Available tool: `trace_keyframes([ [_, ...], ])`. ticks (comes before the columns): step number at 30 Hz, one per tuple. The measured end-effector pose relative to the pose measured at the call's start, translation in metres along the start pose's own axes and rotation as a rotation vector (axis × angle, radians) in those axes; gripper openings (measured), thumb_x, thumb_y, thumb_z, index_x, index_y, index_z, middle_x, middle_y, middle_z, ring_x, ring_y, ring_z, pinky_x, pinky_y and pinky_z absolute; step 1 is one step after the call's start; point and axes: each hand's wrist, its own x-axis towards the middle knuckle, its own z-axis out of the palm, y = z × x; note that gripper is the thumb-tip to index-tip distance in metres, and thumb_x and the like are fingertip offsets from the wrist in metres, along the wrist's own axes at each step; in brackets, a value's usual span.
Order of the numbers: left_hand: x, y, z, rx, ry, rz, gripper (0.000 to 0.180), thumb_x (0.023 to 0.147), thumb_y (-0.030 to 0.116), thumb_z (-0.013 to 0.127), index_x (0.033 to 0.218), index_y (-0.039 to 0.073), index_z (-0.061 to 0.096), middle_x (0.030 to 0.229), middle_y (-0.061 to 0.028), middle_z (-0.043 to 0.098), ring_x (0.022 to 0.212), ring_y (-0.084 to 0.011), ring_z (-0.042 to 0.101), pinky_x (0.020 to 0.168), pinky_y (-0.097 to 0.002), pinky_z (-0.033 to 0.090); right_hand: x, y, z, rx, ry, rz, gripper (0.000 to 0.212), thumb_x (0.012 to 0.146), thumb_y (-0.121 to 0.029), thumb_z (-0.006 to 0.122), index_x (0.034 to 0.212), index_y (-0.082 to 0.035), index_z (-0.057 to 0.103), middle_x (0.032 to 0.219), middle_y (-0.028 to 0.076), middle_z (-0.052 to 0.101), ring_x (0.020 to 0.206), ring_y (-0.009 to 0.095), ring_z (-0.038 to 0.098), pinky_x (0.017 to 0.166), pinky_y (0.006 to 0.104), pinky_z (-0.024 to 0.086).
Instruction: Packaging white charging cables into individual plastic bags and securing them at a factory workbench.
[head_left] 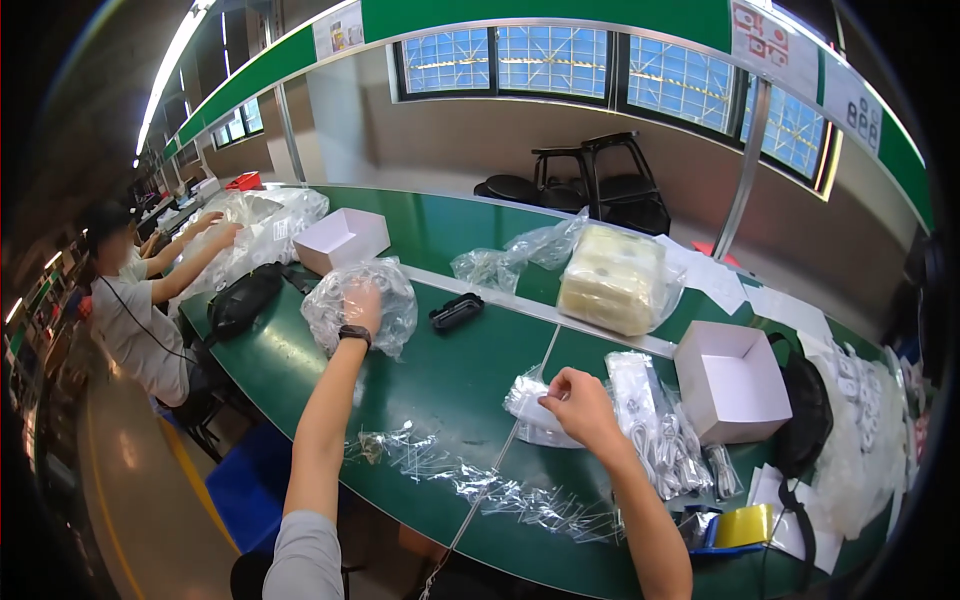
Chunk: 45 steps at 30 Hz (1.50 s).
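Note:
My left hand [364,306] reaches down into a crumpled clear plastic bag [398,318] with whitish contents, and its fingers are hidden there. A dark band circles that wrist. Farther right, my right hand [588,408] is closed in a pinch at the edge of some small clear plastic bags [532,404] lying flat on the table. Right beside that hand are several bagged white cables [665,445]. Between my forearms, a strip of loose twist ties [480,480] is strewn along the near part of the green table [420,395].
A black plastic case [456,312] lies mid-table. Open white boxes [345,240] [733,385] stand left and right. A wrapped yellowish stack [612,278] sits behind. A tape dispenser [738,528] and black pouch [803,415] are at right. A co-worker [140,310] handles plastic at left.

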Motion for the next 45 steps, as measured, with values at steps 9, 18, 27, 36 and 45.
trace_keyframes([
  [9, -0.018, 0.005, -0.036, -0.178, -0.026, 0.201, 0.036, 0.090, 0.007, 0.051, 0.125, 0.001, 0.058, 0.119, -0.0179, 0.064, 0.110, -0.0384, 0.060, 0.098, -0.0487, 0.045, -0.002, -0.009, -0.017, 0.096, 0.104, -0.057, 0.023, 0.078, -0.015, 0.079, 0.082, 0.001, 0.063, 0.076, 0.013, 0.067, 0.074, 0.025, 0.065, 0.070, 0.0347, 0.051],
  [18, -0.101, 0.056, -0.250, -0.198, -0.452, -0.138, 0.025, 0.090, 0.013, 0.061, 0.112, 0.001, 0.062, 0.089, -0.0195, 0.068, 0.076, -0.0365, 0.065, 0.069, -0.0444, 0.052, -0.001, -0.003, -0.036, 0.370, 0.112, -0.076, 0.014, 0.081, -0.008, 0.075, 0.084, 0.003, 0.066, 0.077, 0.009, 0.070, 0.072, 0.015, 0.066, 0.067, 0.0281, 0.051],
  [27, -0.088, 0.205, -0.350, -1.564, -0.313, -0.295, 0.017, 0.083, 0.005, 0.079, 0.098, 0.002, 0.072, 0.078, 0.0072, 0.057, 0.069, -0.0015, 0.044, 0.059, -0.0209, 0.037, -0.007, -0.026, -0.029, 0.907, -0.152, 0.026, 0.020, 0.087, -0.015, 0.076, 0.088, 0.004, 0.074, 0.079, 0.007, 0.071, 0.071, 0.012, 0.066, 0.066, 0.0249, 0.052],
  [36, -0.054, 0.241, -0.299, -1.887, -0.486, -0.468, 0.018, 0.087, 0.017, 0.078, 0.095, 0.002, 0.073, 0.066, 0.0051, 0.058, 0.053, -0.0020, 0.044, 0.049, -0.0206, 0.027, -0.010, -0.039, -0.027, 0.980, -0.191, -0.061, 0.020, 0.087, -0.015, 0.076, 0.086, 0.004, 0.072, 0.077, 0.005, 0.069, 0.071, 0.008, 0.061, 0.065, 0.0245, 0.050],
  [45, -0.063, 0.252, -0.276, -1.732, -0.186, -0.447, 0.010, 0.086, 0.010, 0.077, 0.086, 0.002, 0.072, 0.070, 0.0037, 0.062, 0.055, -0.0002, 0.044, 0.049, -0.0200, 0.027, -0.014, -0.050, -0.046, 0.528, 0.257, -0.224, 0.034, 0.084, -0.018, 0.079, 0.109, -0.001, 0.064, 0.101, 0.008, 0.064, 0.095, 0.017, 0.062, 0.087, 0.0316, 0.050],
])
